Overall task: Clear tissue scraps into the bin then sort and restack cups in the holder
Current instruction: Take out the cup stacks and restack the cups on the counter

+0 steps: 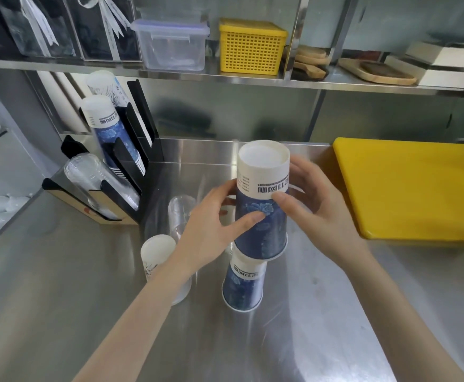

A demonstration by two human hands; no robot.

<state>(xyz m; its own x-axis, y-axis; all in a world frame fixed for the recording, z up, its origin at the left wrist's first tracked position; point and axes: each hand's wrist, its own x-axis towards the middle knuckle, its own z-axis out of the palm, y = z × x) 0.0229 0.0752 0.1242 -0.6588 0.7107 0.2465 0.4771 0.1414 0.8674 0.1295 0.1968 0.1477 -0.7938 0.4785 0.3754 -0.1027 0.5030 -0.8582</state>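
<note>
Both hands grip an upside-down blue and white paper cup (264, 216) in the middle of the steel counter: my left hand (214, 230) on its left side, my right hand (311, 199) on its right. It hangs just above a second upside-down blue cup (243, 285) that stands on the counter. Left of it stand a white patterned cup (156, 257) and a clear plastic cup (181, 213), both upside down. The black cup holder (131, 150) at the back left holds stacks of blue cups (109, 128), white cups (101, 82) and clear cups (93, 177).
A yellow cutting board (410, 188) lies at the right of the steel counter (60, 271). The shelf above carries a yellow basket (251, 46), a clear lidded box (171, 44), wooden boards and white boxes. No tissue scraps or bin show.
</note>
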